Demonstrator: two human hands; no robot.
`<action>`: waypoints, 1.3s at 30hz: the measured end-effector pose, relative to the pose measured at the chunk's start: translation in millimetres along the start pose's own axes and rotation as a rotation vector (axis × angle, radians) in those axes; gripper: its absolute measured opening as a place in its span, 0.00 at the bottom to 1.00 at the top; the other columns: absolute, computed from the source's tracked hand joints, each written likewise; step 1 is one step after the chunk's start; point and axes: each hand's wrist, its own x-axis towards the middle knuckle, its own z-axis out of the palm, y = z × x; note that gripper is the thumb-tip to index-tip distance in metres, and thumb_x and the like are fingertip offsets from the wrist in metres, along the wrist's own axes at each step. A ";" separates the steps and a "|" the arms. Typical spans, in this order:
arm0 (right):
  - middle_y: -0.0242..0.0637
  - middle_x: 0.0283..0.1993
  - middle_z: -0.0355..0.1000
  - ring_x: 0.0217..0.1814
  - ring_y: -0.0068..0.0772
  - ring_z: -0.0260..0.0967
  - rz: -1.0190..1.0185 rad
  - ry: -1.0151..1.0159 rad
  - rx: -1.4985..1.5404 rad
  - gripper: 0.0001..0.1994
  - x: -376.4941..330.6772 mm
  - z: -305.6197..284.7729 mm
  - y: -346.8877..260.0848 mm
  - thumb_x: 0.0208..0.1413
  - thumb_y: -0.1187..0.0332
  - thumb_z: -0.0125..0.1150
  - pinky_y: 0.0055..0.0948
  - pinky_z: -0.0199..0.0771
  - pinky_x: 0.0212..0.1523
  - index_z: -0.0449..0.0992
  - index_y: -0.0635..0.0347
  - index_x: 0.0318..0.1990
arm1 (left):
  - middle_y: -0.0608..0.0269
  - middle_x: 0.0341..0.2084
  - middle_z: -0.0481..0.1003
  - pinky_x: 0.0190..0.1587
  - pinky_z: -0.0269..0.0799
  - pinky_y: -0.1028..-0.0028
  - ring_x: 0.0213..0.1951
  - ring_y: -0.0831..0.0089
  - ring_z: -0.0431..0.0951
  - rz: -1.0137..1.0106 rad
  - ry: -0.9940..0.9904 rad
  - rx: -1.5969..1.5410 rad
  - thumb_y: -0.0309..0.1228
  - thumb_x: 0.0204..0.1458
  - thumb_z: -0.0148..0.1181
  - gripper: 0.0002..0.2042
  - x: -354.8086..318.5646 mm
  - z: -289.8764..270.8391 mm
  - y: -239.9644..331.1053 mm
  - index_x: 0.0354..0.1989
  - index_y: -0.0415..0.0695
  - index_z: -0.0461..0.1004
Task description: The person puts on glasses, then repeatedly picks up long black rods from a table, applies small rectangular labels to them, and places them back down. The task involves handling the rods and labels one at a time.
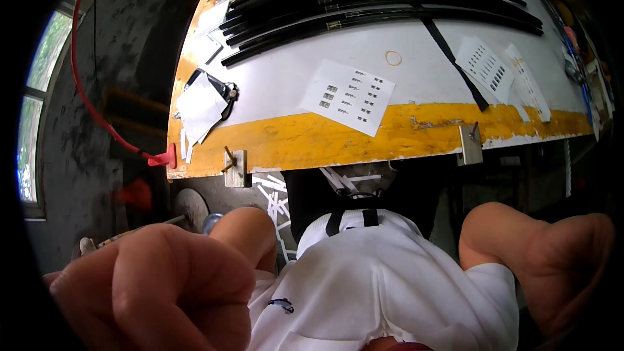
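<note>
My left hand (153, 286) is raised close to the view at the lower left, its fingers curled in; whatever they may hold is hidden. At the right rim my right hand (572, 263) is raised too, bent at the wrist, and its fingertips are lost in the dark edge. Both hands are well apart from the table (260, 101). On it lie several glossy black tubes (364, 21) side by side across the far half. Nearer, a white sheet of printed labels (349, 96) lies aslant, with a rubber band (393, 58) beyond it.
A black strap (454, 62) runs beside a second label sheet (485, 68). Papers (201, 107) cover a dark object at left. Metal clamps (237, 169) (470, 145) grip the yellow front edge. A red hose (88, 91) hangs left. Paper strips (276, 201) litter the floor.
</note>
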 end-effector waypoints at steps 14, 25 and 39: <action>0.40 0.32 0.69 0.23 0.22 0.62 0.159 0.117 -0.633 0.06 -23.9 12.7 72.4 0.58 0.78 0.49 0.18 0.63 0.25 0.69 0.64 0.42 | 0.56 0.38 0.75 0.43 0.73 0.71 0.39 0.67 0.76 -0.141 -0.109 0.730 0.14 0.47 0.59 0.08 -24.2 -51.6 -81.5 0.36 0.38 0.76; 0.33 0.30 0.73 0.29 0.19 0.69 0.793 0.032 -0.740 0.05 -82.2 -20.5 121.5 0.56 0.82 0.53 0.17 0.66 0.29 0.75 0.65 0.37 | 0.60 0.47 0.74 0.53 0.67 0.63 0.52 0.59 0.72 -0.528 -0.761 1.617 0.30 0.49 0.65 0.15 -85.1 -181.3 -293.3 0.45 0.44 0.75; 0.35 0.47 0.73 0.50 0.35 0.70 0.691 -0.213 -1.378 0.12 -86.6 -51.5 131.0 0.54 0.77 0.60 0.31 0.70 0.48 0.74 0.59 0.46 | 0.64 0.29 0.70 0.44 0.64 0.67 0.37 0.65 0.72 -0.113 -0.707 1.579 0.30 0.49 0.63 0.10 -62.9 -145.4 -278.2 0.38 0.45 0.72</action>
